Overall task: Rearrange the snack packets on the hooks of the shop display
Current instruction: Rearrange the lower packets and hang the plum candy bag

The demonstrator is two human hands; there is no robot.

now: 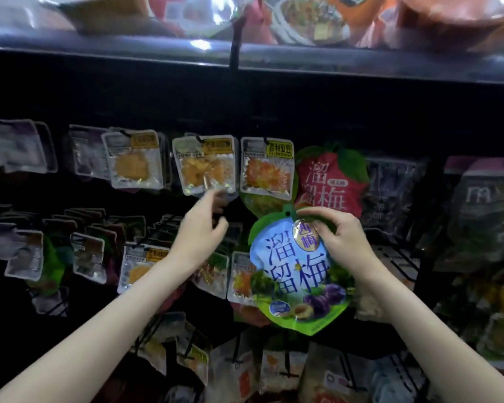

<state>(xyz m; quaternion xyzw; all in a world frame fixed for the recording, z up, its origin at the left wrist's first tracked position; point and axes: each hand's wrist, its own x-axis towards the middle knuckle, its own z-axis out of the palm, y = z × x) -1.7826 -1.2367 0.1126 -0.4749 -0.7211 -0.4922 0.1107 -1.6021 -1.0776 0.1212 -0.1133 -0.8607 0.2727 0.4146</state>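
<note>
Head view: right hand (342, 242) pinches the blue plum packet (297, 274) at its top; left hand (200, 237), fingers loosely apart, holds nothing. The packet may slip, I think, since only one hand holds it.

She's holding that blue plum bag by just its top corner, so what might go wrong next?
1. The right hand pinches only the top edge of the blue plum packet, beside its hang hole; that narrow grip could let the packet slip or swing.
2. The left hand, open and blurred, is close to the clear packet of orange snack; it might knock that packet off its hook.
</note>
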